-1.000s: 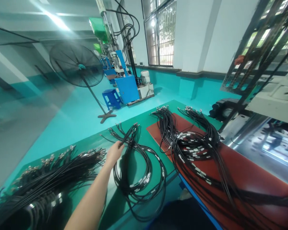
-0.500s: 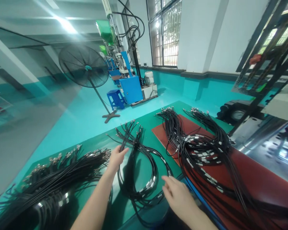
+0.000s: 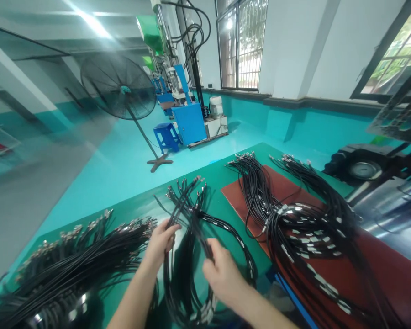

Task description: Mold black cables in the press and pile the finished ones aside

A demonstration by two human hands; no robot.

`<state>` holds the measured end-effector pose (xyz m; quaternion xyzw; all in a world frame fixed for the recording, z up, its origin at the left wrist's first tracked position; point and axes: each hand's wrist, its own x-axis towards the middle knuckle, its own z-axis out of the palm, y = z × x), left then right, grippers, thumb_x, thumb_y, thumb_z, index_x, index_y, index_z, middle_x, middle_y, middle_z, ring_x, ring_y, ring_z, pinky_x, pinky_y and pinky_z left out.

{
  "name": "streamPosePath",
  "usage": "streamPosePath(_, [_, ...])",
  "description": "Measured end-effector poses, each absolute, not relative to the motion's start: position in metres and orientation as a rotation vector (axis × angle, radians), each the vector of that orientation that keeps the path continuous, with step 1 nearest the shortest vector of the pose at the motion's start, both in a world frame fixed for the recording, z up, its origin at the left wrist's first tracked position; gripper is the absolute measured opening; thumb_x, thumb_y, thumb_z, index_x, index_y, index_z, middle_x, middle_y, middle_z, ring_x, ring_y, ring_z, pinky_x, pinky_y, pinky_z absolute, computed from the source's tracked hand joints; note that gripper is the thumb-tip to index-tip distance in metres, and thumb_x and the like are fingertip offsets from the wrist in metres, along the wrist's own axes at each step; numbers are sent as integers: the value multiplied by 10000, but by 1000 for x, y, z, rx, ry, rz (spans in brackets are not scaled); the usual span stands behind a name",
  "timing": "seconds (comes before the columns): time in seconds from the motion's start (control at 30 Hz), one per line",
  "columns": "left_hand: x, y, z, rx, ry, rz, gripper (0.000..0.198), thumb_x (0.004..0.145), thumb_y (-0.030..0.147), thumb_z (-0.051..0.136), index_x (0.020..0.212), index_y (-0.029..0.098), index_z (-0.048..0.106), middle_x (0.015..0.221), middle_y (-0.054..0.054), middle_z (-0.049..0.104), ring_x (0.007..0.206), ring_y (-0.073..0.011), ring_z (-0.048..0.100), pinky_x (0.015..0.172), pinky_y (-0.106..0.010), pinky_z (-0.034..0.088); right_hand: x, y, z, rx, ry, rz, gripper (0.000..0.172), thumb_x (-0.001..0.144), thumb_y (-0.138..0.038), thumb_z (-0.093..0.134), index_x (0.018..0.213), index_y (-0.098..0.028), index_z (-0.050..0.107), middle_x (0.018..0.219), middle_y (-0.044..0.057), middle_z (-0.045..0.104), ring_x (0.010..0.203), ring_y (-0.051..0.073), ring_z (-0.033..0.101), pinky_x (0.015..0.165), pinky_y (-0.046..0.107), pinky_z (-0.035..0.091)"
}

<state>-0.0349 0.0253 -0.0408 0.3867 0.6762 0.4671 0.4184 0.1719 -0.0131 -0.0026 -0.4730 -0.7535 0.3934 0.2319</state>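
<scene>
A looped bundle of black cables with white labels and metal end fittings lies on the green table top. My left hand is closed round several strands on the left side of this bundle, below their fittings. Closed as well, my right hand grips strands at the right, near the middle of the loop. The strands run up and cross between the two hands. The white labels at the bottom of the loop sit just below my right hand.
To the left lies a big pile of black cables. On a red-brown board at the right rest more labelled cable coils. Beyond the table stand a floor fan, a blue stool and a blue machine.
My right hand has moved left and up and has closed on the cables; before, it held nothing. My left hand keeps its hold, slightly lower. The view has shifted a little.
</scene>
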Motion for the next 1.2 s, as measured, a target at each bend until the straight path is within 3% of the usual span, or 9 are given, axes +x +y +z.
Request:
streamPosePath(0.2, [-45,-14,-10,673,1487,1190,261,588,335,644,788,197,550,370,94,393,245,-23,198,282,-154,119,164,-59,18,-1158,-2348,1274,423,674,-141,432,1094,-138,473,941,128,615,812,270,584,676,316,414])
streamPosePath(0.4, [-35,-26,-7,636,1393,1180,322,564,307,672,796,173,493,688,15,612,252,35,221,272,-122,137,169,-82,1,-1442,-2370,1362,457,627,-91,439,1067,-193,503,857,80,643,742,258,599,637,297,400])
streamPosePath(0.57, [-25,-26,6,759,1404,1246,360,593,345,684,821,198,447,711,41,587,246,42,228,266,-106,104,206,-82,-5,-1243,-2269,1546,447,732,-206,482,1179,-184,471,953,86,606,847,231,564,724,297,423])
streamPosePath(0.67, [-25,-24,11,827,1413,1311,357,603,332,679,818,202,425,709,48,580,248,39,239,267,-113,118,220,-86,-22,-1219,-2080,1513,389,741,-212,487,1128,-170,501,803,24,575,688,153,539,664,239,429])
streamPosePath(0.73, [-26,-23,12,873,1415,1304,344,628,320,667,819,206,405,727,44,586,259,34,258,275,-117,144,221,-90,-32,-1172,-2011,1451,357,752,-198,471,1107,-168,500,817,20,545,638,130,525,635,229,431])
streamPosePath(0.9, [-17,-26,13,943,1379,1207,316,696,319,626,831,224,356,789,32,618,268,30,253,282,-114,144,212,-81,-30,-1233,-1942,1183,305,838,-290,420,1088,-152,525,888,69,509,831,200,518,727,304,425])
streamPosePath(1.0, [-9,-28,15,989,1323,1135,298,726,313,600,825,228,332,840,19,636,271,35,248,287,-113,134,202,-68,-24,-1108,-1836,1386,249,837,-319,451,980,-164,582,853,53,542,808,195,531,723,302,424])
streamPosePath(1.1, [-5,-27,15,1024,1298,1116,293,736,300,590,824,229,320,877,7,644,274,40,234,288,-113,116,189,-61,-25,-917,-1509,1797,252,816,-384,482,800,-149,573,696,18,556,649,171,567,603,278,437])
streamPosePath(1.2, [-5,-25,11,1013,1340,1117,323,717,287,604,813,234,300,841,11,651,272,33,231,282,-113,117,180,-62,-33,-890,-1116,2005,384,730,-487,582,876,-133,555,637,1,559,516,145,562,530,272,442])
